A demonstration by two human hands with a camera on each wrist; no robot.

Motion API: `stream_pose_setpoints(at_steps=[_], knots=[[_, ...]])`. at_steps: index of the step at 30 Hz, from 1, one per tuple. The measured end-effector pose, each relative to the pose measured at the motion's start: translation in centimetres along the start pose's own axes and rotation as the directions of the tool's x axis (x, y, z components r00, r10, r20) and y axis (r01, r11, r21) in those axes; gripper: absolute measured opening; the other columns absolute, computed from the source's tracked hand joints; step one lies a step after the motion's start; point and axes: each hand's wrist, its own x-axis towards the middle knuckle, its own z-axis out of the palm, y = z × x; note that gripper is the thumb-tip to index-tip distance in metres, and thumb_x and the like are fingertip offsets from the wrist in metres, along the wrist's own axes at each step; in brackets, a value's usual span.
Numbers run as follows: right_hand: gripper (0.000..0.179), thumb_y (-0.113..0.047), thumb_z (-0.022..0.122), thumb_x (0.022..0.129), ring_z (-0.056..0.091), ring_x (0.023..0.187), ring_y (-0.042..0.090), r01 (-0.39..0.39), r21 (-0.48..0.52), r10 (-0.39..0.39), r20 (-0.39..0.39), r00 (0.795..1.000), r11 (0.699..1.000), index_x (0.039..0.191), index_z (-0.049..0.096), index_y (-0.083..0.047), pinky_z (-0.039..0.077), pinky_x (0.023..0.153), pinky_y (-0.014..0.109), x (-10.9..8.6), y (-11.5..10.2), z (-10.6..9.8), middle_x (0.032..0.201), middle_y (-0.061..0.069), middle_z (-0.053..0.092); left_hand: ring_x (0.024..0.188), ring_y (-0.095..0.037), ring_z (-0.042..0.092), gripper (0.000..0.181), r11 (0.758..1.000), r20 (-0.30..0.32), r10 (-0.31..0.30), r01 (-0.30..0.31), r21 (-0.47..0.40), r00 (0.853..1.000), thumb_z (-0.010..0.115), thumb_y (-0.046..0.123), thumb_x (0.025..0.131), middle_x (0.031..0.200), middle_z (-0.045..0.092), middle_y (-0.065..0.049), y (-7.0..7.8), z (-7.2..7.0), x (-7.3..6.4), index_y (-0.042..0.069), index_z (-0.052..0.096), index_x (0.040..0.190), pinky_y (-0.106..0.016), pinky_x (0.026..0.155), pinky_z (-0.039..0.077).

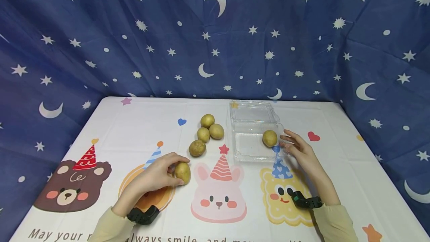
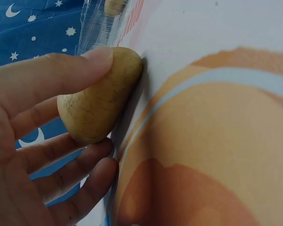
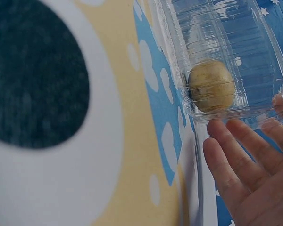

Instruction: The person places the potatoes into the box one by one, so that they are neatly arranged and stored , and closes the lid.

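My left hand pinches a small yellow-brown potato between thumb and fingers, low over the tablecloth. In the left wrist view the thumb lies across this potato, and the lower fingers are spread beside it. A hinged clear plastic box stands on the right with its lid folded back. One potato sits inside by the right wall. At that wall my right hand has its fingertips close against the plastic, fingers extended and loosely spread, as the right wrist view shows.
Several loose potatoes lie in a group left of the box, just beyond my left hand. The white tablecloth bears printed cartoon animals and hearts. Behind the table hangs a blue curtain with moons and stars.
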Motion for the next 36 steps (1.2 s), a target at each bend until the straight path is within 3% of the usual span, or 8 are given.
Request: stream_pose_setpoints(at_steps=[10, 36], knots=[[0.053, -0.018, 0.049, 0.1, 0.055, 0.104, -0.016, 0.004, -0.013, -0.004, -0.001, 1.0, 1.0, 0.149, 0.032, -0.007, 0.044, 0.085, 0.004, 0.1, -0.1, 0.0, 0.139, 0.026, 0.049, 0.091, -0.011, 0.054, 0.049, 0.996, 0.017, 0.013, -0.012, -0.084, 1.0, 0.081, 0.012, 0.074, 0.113, 0.057, -0.002, -0.2, 0.1, 0.0, 0.016, 0.063, 0.12, -0.023, 0.077, 0.051], [0.054, -0.02, 0.049, 0.101, 0.053, 0.104, -0.018, -0.017, 0.002, 0.017, 0.01, 1.0, 1.0, 0.15, 0.03, -0.008, 0.044, 0.085, 0.005, 0.0, -0.1, 0.0, 0.141, 0.026, 0.047, 0.085, -0.012, 0.059, 0.043, 0.957, 0.126, 0.026, 0.012, -0.289, 0.992, 0.079, 0.019, 0.079, 0.109, 0.06, -0.009, -0.9, 0.2, 0.5, 0.014, 0.055, 0.114, -0.021, 0.073, 0.051]])
